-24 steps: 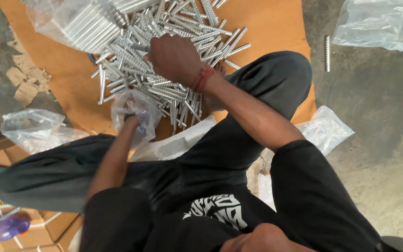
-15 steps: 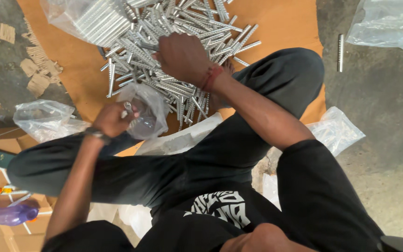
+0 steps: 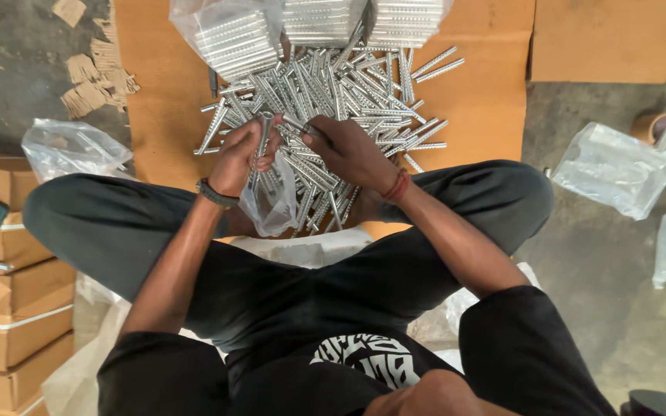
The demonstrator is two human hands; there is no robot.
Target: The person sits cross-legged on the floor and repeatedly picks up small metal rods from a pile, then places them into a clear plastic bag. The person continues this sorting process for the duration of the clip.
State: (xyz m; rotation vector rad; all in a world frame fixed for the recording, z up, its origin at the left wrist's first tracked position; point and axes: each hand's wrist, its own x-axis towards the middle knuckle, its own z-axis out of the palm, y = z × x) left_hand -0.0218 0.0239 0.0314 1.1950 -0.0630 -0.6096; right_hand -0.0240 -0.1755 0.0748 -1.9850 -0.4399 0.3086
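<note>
Head view, hands: we see the left hand (image 3: 242, 156) closed around a small clear bag (image 3: 271, 202) and one threaded metal rod (image 3: 260, 150); the right hand (image 3: 348, 152) pinches a second rod (image 3: 304, 127) between thumb and fingertips, the other fingers curled loosely

Head view, position: both hands meet just above the near edge of the loose rod pile (image 3: 348, 92), over the cardboard sheet (image 3: 156, 100) and between the crossed knees

Head view, long axis: the rod in our left hand stands steep, upper end away from the body, lower end dropping into the bag mouth; the right-hand rod lies slanted, its free tip aimed up and left toward the left hand

Head view, risk: we judge the thin bag may snag or tear on the threaded ends, and a rod held by a light pinch may slip back into the pile

Head view, surroundings: packed rod bundles (image 3: 233, 38) lie beyond the pile; an empty clear bag (image 3: 614, 166) lies well apart on the floor; stacked cartons (image 3: 9, 308) stand at the left
</note>
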